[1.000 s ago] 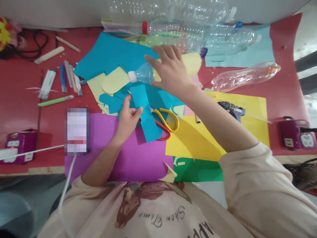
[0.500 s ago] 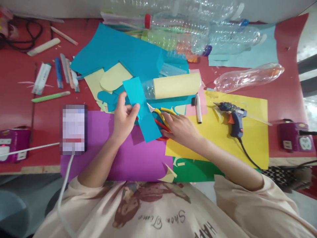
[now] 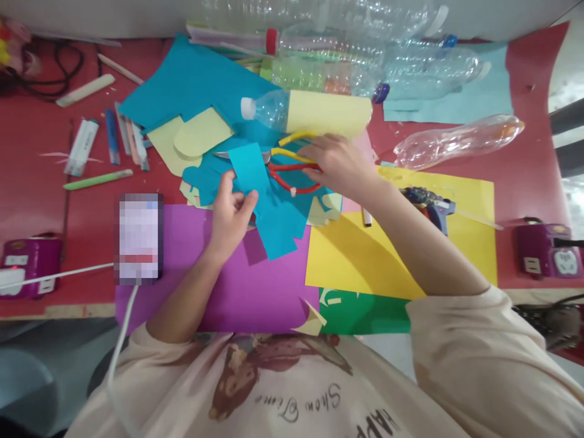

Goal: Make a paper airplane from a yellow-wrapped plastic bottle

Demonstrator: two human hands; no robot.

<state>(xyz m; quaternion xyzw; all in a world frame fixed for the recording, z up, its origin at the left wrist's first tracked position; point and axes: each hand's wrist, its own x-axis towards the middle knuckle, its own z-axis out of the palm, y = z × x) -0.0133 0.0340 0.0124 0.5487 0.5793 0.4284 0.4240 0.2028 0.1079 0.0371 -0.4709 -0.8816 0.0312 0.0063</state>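
My left hand (image 3: 232,210) pinches a bright blue paper strip (image 3: 250,170) between thumb and fingers, holding it over the purple sheet. My right hand (image 3: 340,164) is closed at the handles of scissors (image 3: 292,156). Yellow and red handle loops show together; whether they belong to one pair or two I cannot tell. The metal blades pass partly behind the strip. Just beyond the right hand lies a clear bottle (image 3: 269,109) wrapped in pale yellow paper (image 3: 331,111). Blue and cream paper scraps (image 3: 319,210) lie beneath the scissors.
Several clear plastic bottles (image 3: 328,45) lie at the back. A glue gun (image 3: 438,213) rests on the yellow sheet (image 3: 351,249), partly behind my right forearm. On the left are markers (image 3: 81,146) and a phone (image 3: 139,237) with a white cable. Purple paper (image 3: 182,255) lies in front.
My right hand has moved away from me, and the scissors have shifted up and left with it. The wrapped bottle has moved farther back. The left hand still holds the strip in place.
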